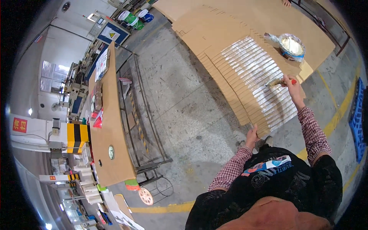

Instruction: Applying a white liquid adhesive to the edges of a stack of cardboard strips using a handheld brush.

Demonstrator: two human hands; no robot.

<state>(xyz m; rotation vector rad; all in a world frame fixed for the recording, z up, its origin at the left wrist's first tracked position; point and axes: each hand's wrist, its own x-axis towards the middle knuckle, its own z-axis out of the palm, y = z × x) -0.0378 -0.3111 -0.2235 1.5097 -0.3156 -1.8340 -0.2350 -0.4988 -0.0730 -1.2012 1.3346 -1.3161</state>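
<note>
My right hand (pixel 293 90) is closed round the red-ended handle of a brush (pixel 274 82). Its bristles rest on overlapping cardboard pieces (pixel 230 82), laid out in stepped rows on a large table. Shiny whitish paste (pixel 256 67) covers the right part of those rows in stripes. At the near corner of the rows, my left hand (pixel 251 137) has its fingers closed at the cardboard edge; its fingertips are small and partly hidden. Beyond the brush stands a bowl (pixel 292 46) lined with clear plastic and filled with white paste.
A second long table (pixel 115 153) with a brown top and metal legs stands to the left, carrying packets and a roll of tape. Grey floor (pixel 180 96) lies between the tables. A blue plastic pallet (pixel 357 119) is at far right. Another person's hand (pixel 286 3) shows at the far edge.
</note>
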